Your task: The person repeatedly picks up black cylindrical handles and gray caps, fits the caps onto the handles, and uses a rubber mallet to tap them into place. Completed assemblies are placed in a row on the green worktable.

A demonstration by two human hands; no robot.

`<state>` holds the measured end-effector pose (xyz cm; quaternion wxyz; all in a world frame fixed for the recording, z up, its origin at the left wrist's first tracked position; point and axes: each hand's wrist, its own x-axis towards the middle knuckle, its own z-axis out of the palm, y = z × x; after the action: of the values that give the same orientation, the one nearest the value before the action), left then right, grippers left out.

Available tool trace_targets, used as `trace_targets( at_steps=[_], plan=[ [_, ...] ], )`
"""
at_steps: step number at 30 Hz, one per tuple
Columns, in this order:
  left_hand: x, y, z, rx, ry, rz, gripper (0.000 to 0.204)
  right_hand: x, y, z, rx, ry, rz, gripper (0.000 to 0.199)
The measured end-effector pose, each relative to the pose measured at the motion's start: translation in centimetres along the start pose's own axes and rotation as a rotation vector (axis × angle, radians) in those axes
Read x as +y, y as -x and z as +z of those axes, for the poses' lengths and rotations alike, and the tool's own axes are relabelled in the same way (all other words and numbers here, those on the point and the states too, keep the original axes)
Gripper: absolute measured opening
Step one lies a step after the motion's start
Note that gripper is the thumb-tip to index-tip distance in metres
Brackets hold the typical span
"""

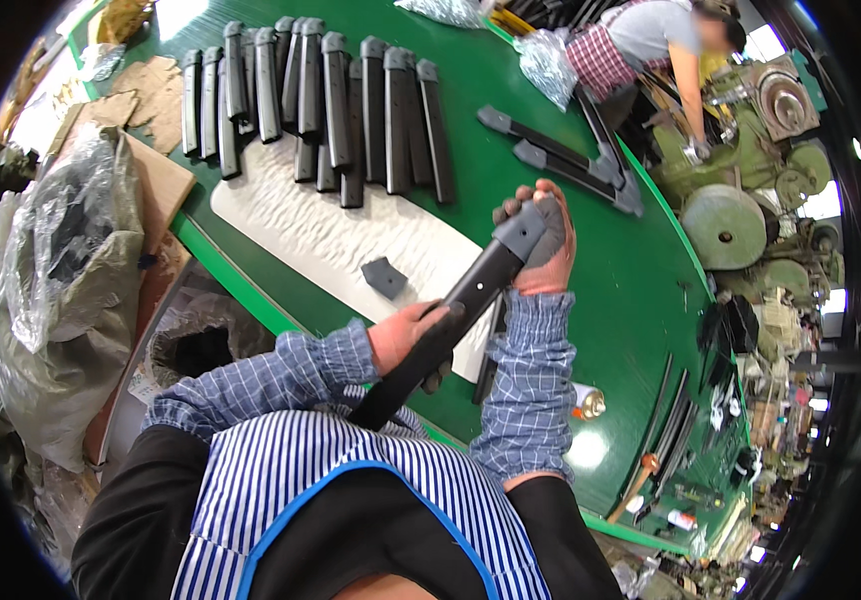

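A long black bar point(469, 302) with a grey end cap slants across my front, its lower end against my striped apron. My left hand point(413, 340), in a dark-palmed glove, is wrapped round the bar's middle. At the capped end my right hand point(548, 240) is closed round the grey cap point(521, 233). A loose grey cap point(384, 279) lies on the white textured sheet point(331, 225) beyond my left hand. Partly hidden by my right forearm, another dark bar point(491, 350) lies near the sheet's edge.
Several capped black bars point(371, 120) lie in rows at the back of the green table point(611, 330). More bars point(571, 160) lie back right. A spray can point(588, 402), a hammer point(641, 475) and thin black strips point(666, 420) lie right. Bagged goods point(71, 270) stand left; a person point(641, 50) works beside machinery.
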<state>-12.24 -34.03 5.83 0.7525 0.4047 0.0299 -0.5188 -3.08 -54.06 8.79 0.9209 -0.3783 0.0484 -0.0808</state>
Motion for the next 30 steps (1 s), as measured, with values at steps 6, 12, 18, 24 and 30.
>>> trace_targets(
  at_steps=[6, 12, 18, 24, 30],
  plan=[
    [3.1, -2.4, -4.8, 0.183, -0.184, 0.226, 0.040, 5.0, -2.0, 1.8, -0.008, 0.096, -0.096, 0.034],
    [20.4, -14.2, -22.8, 1.220, -1.126, 0.354, 0.038, 11.0, 1.5, -3.1, 0.359, 0.603, 0.063, 0.032],
    [29.0, -22.7, -36.4, 1.462, -1.359, 0.481, 0.061, 9.5, 7.3, -10.2, 0.595, 1.648, 0.006, 0.040],
    [27.9, -20.6, -32.8, 1.398, -1.444, 0.742, 0.057, 7.4, 7.7, -16.2, 0.602, 1.946, 0.289, 0.075],
    [14.7, -11.8, -16.1, 0.472, -0.885, 0.892, 0.029, 6.2, 3.8, -11.0, 0.404, 1.592, 0.053, 0.077]
  ],
)
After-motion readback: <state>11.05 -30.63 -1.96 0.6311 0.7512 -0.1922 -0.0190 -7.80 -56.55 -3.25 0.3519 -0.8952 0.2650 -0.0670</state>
